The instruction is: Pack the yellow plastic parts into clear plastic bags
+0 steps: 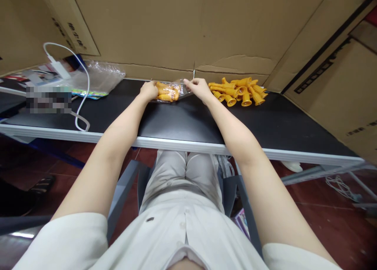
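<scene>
A clear plastic bag (pixel 168 92) with several yellow-orange plastic pieces inside lies on the black tabletop. My left hand (pixel 149 91) grips the bag's left end, its fingers closed. At the other end, my right hand (pixel 199 88) pinches the bag's thin clear edge between thumb and fingers. Just right of that hand sits a loose pile of yellow plastic pieces (pixel 241 90), several with flared, horn-like ends turned toward me. What kind of item they are I cannot tell for certain.
Cardboard (pixel 176 30) walls the table's back, with a large box (pixel 338 81) at right. Leftward lie flat clear plastic bags (pixel 101 78) and a white cable (pixel 88 79) with its plug. A metal rim (pixel 182 144) edges the black table (pixel 294 124). Someone's sandalled foot (pixel 43 185) shows below left.
</scene>
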Demonstrator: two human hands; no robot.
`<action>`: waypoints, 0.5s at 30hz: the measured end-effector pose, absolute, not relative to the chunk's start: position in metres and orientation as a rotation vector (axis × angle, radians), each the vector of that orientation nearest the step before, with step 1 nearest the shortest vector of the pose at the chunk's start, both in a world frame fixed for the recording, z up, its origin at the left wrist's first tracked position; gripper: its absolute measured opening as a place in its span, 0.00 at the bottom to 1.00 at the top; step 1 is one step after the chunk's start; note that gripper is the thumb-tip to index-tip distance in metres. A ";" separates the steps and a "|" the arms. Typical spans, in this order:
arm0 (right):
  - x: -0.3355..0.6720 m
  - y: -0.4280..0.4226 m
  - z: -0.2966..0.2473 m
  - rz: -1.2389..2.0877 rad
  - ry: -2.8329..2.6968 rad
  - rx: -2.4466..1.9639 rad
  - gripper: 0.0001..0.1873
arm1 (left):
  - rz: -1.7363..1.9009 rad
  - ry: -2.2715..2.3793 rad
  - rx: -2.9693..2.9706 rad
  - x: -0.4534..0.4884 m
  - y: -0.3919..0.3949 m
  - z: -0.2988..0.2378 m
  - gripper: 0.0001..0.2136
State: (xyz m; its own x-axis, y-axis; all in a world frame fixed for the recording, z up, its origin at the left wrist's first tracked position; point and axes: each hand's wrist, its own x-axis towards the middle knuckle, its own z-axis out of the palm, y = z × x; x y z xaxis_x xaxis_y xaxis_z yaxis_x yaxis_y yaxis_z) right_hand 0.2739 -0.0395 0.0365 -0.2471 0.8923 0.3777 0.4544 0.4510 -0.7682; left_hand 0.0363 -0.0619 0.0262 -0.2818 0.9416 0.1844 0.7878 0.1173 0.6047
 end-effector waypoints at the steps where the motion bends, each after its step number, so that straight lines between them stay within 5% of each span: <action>1: 0.274 -0.040 0.035 0.670 -1.908 -1.139 0.21 | 0.906 2.173 1.693 0.035 -0.060 0.026 0.34; 7: 0.271 -0.051 0.037 0.758 -1.951 -1.233 0.09 | 0.841 2.250 1.721 0.033 -0.060 0.027 0.30; 15: 0.283 -0.044 0.043 0.757 -1.745 -1.388 0.11 | 0.962 2.170 1.741 0.036 -0.062 0.033 0.19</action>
